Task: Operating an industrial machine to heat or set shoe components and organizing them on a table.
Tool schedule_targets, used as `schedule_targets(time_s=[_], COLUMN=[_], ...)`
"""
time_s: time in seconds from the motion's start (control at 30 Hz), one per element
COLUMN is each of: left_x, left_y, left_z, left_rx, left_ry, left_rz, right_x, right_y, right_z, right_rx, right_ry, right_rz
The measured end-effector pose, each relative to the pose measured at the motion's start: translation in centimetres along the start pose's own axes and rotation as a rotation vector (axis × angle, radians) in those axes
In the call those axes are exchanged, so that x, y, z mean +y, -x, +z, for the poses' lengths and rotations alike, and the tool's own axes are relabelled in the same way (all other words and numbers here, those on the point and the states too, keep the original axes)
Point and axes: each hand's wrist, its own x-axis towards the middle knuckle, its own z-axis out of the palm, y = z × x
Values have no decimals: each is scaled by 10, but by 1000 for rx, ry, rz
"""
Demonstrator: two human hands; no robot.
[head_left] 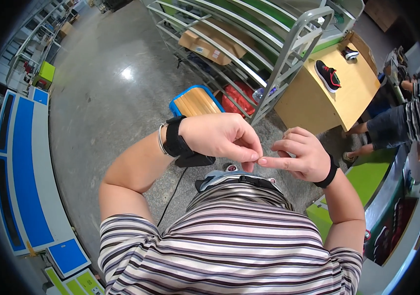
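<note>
In front of my waist, my left hand [224, 137] is bent over with its thumb and fingers pinched together. Anything between those fingertips is too small or hidden to make out. My right hand [302, 156] comes in from the right, one finger stretched toward the left hand so that its tip touches the left fingertips. Its other fingers are loosely bent and apart, and nothing shows in them. A black wristband with a dark box-shaped device [195, 160] is on my left wrist, next to a silver bangle [161, 140]; a black band [328, 172] circles my right wrist.
Ahead stands a metal rack [293, 46] holding a cardboard box [212, 42]. By its foot are a blue-edged wooden stool [197, 102] and a red bag [238, 98]. A black-red shoe [328, 76] lies on a wooden table [355, 93]. Another person [396, 123] is at right; blue-panelled machinery [28, 172] lines the left.
</note>
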Motion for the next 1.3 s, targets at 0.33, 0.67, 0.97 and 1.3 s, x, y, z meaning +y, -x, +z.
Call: schedule_targets(time_s=[0.33, 0.67, 0.97, 1.3], left_x=[1, 8, 11, 8], left_y=[-14, -17, -16, -11], left_z=[10, 10, 22, 17], left_rx=[5, -59, -110, -77], left_ry=[-422, -497, -724, -619], left_rz=[129, 249, 320, 407], right_x=[-10, -21, -24, -25], right_y=[10, 16, 15, 12], right_z=[-5, -13, -17, -15], right_rx=[-105, -103, -150, -109], right_ry=[83, 225, 272, 223], right_rz=[-14, 10, -38, -13])
